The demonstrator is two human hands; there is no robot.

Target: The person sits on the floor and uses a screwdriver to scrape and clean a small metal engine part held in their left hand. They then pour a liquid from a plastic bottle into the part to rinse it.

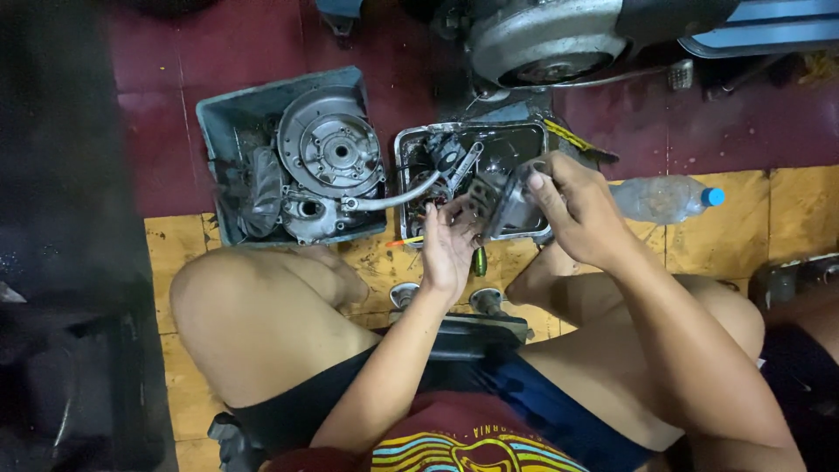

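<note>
Sitting cross-legged on the floor (699, 245), the person worked over two containers set side by side ahead of the knees. On the left, the grey plastic tub (223, 114) held a round engine cover (332, 153) lying flat, with smaller cast parts packed beside and below it. Next to it, the metal tray (404, 166) carried dark greasy parts and a long wrench (411, 194) resting across its left rim, its handle pointing toward the tub. The left hand (447, 249) hovered over the tray's near edge, fingers loosely curled, touching the lower left side of the small metal engine part (502, 205). The right hand (577, 210) gripped that part from the right, thumb on top, holding it above the tray; its long axis ran roughly toward the person. A clear plastic bottle (664, 199) lay on its side just right of the hands.
</note>
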